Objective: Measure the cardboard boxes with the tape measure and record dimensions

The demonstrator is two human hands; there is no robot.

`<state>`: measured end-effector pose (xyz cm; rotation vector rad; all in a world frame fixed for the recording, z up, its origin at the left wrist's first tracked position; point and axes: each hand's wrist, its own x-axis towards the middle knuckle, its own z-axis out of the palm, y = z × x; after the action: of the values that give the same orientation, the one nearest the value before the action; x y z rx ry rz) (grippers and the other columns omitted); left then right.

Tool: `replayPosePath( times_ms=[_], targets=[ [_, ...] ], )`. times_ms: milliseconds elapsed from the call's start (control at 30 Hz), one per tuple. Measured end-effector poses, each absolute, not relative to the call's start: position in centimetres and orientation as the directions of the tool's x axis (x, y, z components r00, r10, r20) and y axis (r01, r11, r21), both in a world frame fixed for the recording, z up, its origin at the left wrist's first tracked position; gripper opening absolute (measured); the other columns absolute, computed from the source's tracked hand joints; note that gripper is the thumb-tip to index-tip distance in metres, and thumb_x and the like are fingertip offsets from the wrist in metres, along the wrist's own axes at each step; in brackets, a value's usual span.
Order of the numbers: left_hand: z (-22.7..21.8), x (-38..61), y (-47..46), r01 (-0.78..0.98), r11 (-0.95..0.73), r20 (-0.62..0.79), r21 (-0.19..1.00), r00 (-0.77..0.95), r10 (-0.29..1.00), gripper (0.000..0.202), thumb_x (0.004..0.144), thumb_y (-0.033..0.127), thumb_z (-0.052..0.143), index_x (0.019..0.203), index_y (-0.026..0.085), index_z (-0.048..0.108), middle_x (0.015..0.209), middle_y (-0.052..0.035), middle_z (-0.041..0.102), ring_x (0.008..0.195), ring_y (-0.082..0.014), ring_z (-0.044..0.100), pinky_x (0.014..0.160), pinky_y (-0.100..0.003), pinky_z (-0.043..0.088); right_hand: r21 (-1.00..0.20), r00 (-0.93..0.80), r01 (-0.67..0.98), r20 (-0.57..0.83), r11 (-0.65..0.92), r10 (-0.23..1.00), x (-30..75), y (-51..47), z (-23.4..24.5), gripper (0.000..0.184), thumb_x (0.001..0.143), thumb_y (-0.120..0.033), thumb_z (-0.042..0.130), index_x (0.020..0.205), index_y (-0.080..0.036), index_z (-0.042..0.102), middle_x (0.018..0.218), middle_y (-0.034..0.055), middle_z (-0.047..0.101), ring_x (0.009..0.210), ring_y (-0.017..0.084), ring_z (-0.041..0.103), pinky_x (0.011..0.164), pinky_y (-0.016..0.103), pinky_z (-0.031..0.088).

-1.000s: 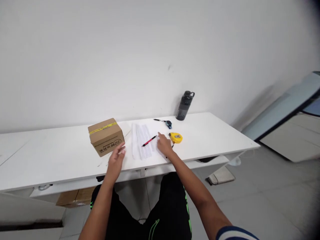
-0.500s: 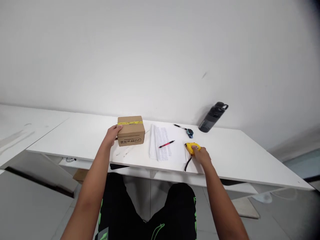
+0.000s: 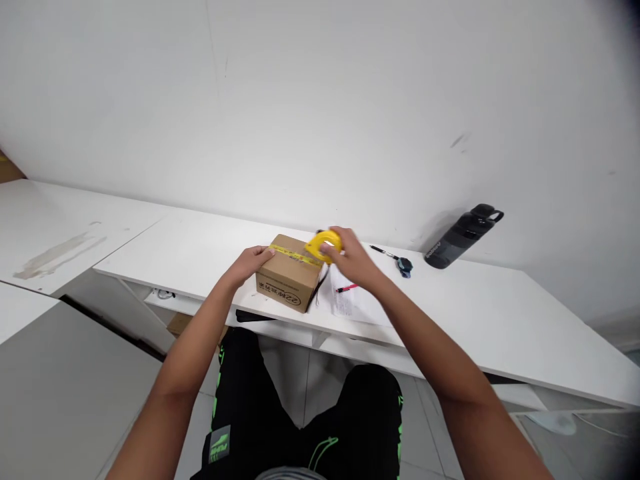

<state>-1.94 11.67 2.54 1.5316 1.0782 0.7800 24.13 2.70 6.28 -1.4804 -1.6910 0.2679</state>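
Note:
A cardboard box (image 3: 281,272) with yellow tape across its top sits turned at an angle on the white desk (image 3: 450,313). My left hand (image 3: 246,264) grips its left side, thumb on the top edge. In my right hand (image 3: 354,259) is a yellow tape measure (image 3: 316,244), held up at the box's right top edge. A dark strap hangs from the tape measure beside the box. Whether the tape measure touches the box I cannot tell.
Right of the box lie printed papers (image 3: 344,305) with a red pen (image 3: 347,288) on them, partly hidden by my right arm. Behind are a black pen (image 3: 384,253) and a dark watch-like item (image 3: 405,267). A dark bottle (image 3: 457,239) stands near the wall.
My right hand has lifted the tape measure off the desk and brought it left to the box. The box has turned and now lies closer to the papers. The camera view has shifted.

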Motion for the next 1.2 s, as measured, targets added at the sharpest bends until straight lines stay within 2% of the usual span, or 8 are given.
replayPosePath(
  times_ms=[100,267,467,700,867,967,1067,1200],
  targets=[
    [1.4,-1.4,10.9,0.169,0.054,-0.114,0.984,0.368,0.923,0.060,0.072,0.065,0.064,0.109,0.017,0.068,0.093,-0.0080,0.071,0.079,-0.0214,0.064,0.060,-0.027,0.048,-0.511,-0.173,0.777,0.387,0.367,0.906,18.5,6.1,7.2,0.041,0.094,-0.035,0.044,0.130,-0.016,0.046,0.122,0.0140,0.050,0.097,0.023,0.058,0.090,0.042,0.047],
    [0.7,-1.1,10.6,0.117,0.071,-0.113,0.991,0.404,0.908,0.051,0.075,0.059,0.065,0.106,0.018,0.063,0.091,-0.0070,0.071,0.073,-0.0201,0.064,0.057,-0.027,0.047,-0.296,-0.368,0.829,0.351,0.475,0.861,14.9,9.3,7.0,0.043,0.092,-0.028,0.046,0.133,-0.014,0.042,0.126,0.0158,0.047,0.092,0.024,0.057,0.080,0.038,0.049],
    [0.8,-0.9,10.5,-0.040,0.027,-0.009,0.999,0.392,0.920,0.070,0.077,0.048,0.067,0.139,0.025,0.046,0.106,-0.0064,0.072,0.084,-0.0217,0.067,0.068,-0.030,0.051,-0.243,-0.405,0.850,0.267,0.468,0.875,16.3,9.8,7.0,0.050,0.092,-0.036,0.053,0.137,-0.021,0.041,0.118,0.0109,0.052,0.080,0.020,0.058,0.071,0.032,0.046],
    [0.4,-0.6,10.3,-0.101,0.015,0.027,0.995,0.400,0.916,0.063,0.078,0.047,0.066,0.135,0.023,0.057,0.110,-0.0051,0.072,0.092,-0.0232,0.065,0.073,-0.030,0.050,-0.101,-0.400,0.904,0.146,0.415,0.905,18.3,6.2,9.0,0.045,0.093,-0.038,0.050,0.136,-0.025,0.047,0.106,0.0089,0.055,0.064,0.017,0.054,0.060,0.029,0.040],
    [0.2,-0.6,10.4,-0.092,-0.004,0.039,0.996,0.371,0.928,0.065,0.078,0.049,0.066,0.135,0.020,0.057,0.122,-0.0076,0.068,0.101,-0.0248,0.063,0.081,-0.032,0.050,-0.084,-0.368,0.920,0.146,0.382,0.918,22.9,1.0,8.5,0.048,0.093,-0.041,0.049,0.139,-0.027,0.045,0.104,0.0087,0.055,0.058,0.015,0.051,0.058,0.030,0.041],
    [0.4,-0.6,10.4,-0.063,-0.011,0.034,0.998,0.381,0.924,0.068,0.077,0.052,0.067,0.137,0.022,0.056,0.125,-0.0069,0.067,0.104,-0.0258,0.062,0.083,-0.033,0.049,-0.142,-0.313,0.929,0.188,0.341,0.931,25.7,-2.0,7.5,0.048,0.093,-0.044,0.049,0.138,-0.029,0.045,0.099,0.0072,0.056,0.065,0.018,0.056,0.062,0.032,0.046],
    [0.5,-0.7,10.4,-0.054,-0.021,0.039,0.998,0.367,0.929,0.069,0.075,0.054,0.068,0.136,0.022,0.057,0.126,-0.0063,0.067,0.108,-0.0262,0.060,0.086,-0.032,0.047,-0.196,-0.252,0.937,0.194,0.289,0.948,26.8,-3.9,6.7,0.049,0.095,-0.045,0.046,0.139,-0.027,0.044,0.100,0.0082,0.055,0.073,0.021,0.059,0.066,0.035,0.049],
    [0.6,-0.7,10.4,-0.060,-0.025,0.044,0.998,0.358,0.933,0.069,0.074,0.054,0.068,0.134,0.022,0.059,0.127,-0.0057,0.066,0.109,-0.0255,0.059,0.087,-0.031,0.046,-0.231,-0.204,0.942,0.176,0.242,0.963,26.3,-4.3,6.3,0.051,0.095,-0.046,0.044,0.141,-0.025,0.041,0.103,0.0092,0.054,0.073,0.020,0.059,0.068,0.036,0.051]
  ],
)
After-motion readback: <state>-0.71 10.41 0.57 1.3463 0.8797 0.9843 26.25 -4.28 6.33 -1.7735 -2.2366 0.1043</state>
